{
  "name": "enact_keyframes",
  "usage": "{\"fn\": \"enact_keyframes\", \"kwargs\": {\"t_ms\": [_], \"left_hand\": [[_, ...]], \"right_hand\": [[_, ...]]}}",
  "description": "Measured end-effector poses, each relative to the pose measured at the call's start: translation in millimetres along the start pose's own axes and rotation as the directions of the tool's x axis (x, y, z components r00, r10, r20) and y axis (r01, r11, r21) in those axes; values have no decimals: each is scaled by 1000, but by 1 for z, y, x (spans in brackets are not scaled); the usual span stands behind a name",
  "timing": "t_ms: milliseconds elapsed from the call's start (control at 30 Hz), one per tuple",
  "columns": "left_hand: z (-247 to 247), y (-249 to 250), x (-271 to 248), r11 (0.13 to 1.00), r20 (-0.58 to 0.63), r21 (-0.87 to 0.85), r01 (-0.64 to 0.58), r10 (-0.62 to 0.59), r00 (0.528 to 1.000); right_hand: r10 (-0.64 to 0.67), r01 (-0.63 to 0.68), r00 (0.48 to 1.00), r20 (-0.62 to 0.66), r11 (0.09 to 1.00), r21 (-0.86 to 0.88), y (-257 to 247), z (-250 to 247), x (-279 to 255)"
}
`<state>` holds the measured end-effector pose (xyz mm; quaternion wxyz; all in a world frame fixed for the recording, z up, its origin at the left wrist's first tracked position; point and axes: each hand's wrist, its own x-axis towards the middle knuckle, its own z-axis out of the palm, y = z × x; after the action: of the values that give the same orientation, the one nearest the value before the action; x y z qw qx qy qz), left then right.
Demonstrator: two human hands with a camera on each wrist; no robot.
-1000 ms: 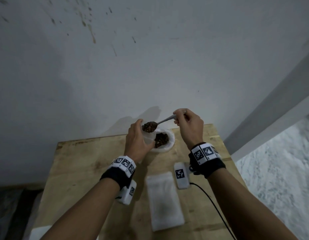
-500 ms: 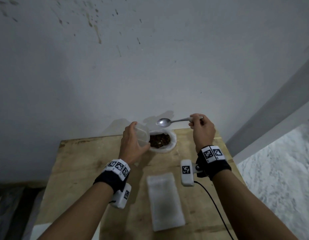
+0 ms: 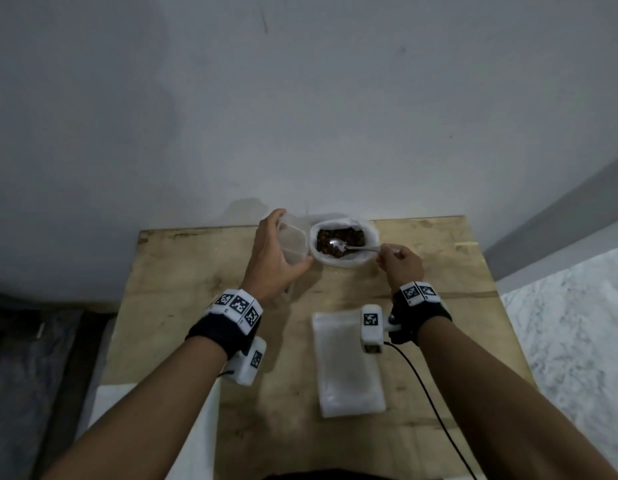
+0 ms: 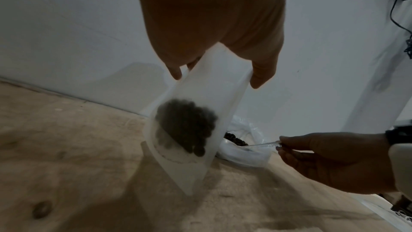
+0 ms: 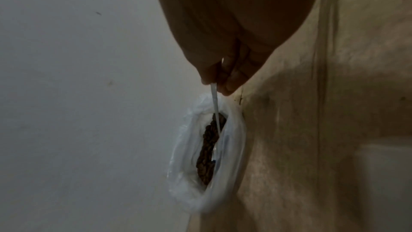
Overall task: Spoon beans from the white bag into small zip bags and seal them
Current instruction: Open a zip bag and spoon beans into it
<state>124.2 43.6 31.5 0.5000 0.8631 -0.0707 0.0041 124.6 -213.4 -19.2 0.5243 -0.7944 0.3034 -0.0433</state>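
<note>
Spoon (image 3: 349, 247) sits in the bean bag (image 3: 342, 258), pinched by your right hand (image 3: 403, 263). Your left hand (image 3: 273, 261) grips a zip bag (image 4: 196, 130) holding beans.

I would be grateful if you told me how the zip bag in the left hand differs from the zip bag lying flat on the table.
The held zip bag stands upright with its mouth open, gripped by the left hand; the flat zip bag lies untouched on the table. The held one contains dark beans; the flat one shows none. Both are translucent white.
</note>
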Motion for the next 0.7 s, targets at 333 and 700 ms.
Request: {"fn": "enact_keyframes", "kwargs": {"t_ms": [333, 700], "left_hand": [[11, 10, -2, 999, 53, -26, -26, 27, 998], [5, 49, -27, 992, 139, 24, -122, 118, 983]], "right_hand": [[-153, 120, 972, -177, 976, -181, -18, -12, -4], [-452, 478, 802, 391, 878, 35, -111, -15, -67]]}}
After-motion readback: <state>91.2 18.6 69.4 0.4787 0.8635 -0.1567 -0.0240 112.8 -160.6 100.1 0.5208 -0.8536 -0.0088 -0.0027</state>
